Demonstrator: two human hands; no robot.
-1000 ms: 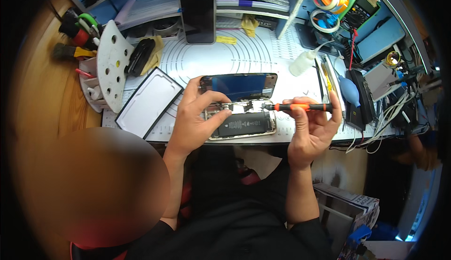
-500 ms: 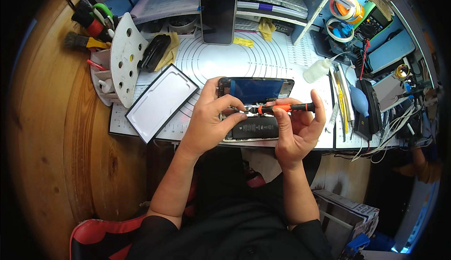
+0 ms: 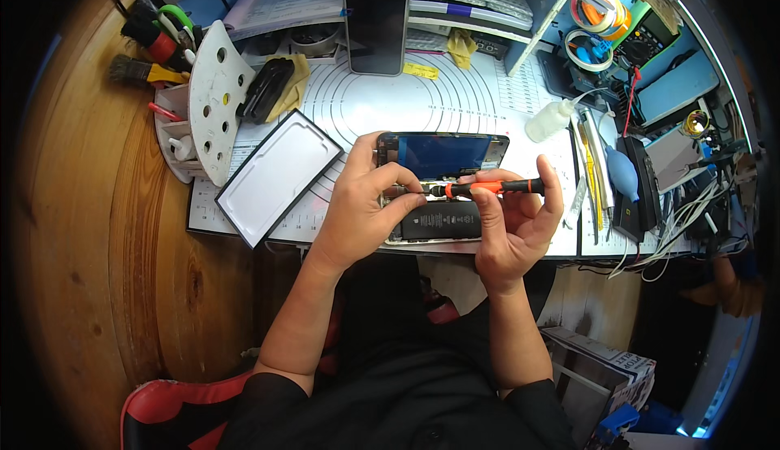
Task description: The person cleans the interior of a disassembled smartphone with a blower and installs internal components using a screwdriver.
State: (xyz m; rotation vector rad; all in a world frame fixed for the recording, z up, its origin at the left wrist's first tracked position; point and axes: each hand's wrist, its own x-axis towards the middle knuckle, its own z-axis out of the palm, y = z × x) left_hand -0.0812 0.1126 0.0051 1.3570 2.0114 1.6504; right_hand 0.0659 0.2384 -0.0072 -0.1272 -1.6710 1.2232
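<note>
Head view: left hand (image 3: 357, 202) hides the left end of the open phone (image 3: 443, 221), which lies between both hands; thumb and forefinger narrowed near the screwdriver (image 3: 494, 187), gripping what I cannot tell; right hand (image 3: 518, 235) holds the screwdriver's handle

The right hand (image 3: 516, 247) is gripping an orange-and-black screwdriver (image 3: 491, 187), its tip pointing left. The left hand (image 3: 357, 206) is pinching thumb and index finger at that tip, and the fingertips are hiding what lies there. Both are working over an opened phone (image 3: 435, 236), whose dark battery (image 3: 443, 220) is showing below its raised screen (image 3: 443, 155). A black-edged white tray (image 3: 280, 178) is lying aslant left of the hands. Behind, a 2nd phone (image 3: 376, 28) is standing upright. A squeeze bottle (image 3: 550, 120) and a blue blower bulb (image 3: 623, 176) are resting at the right.
</note>
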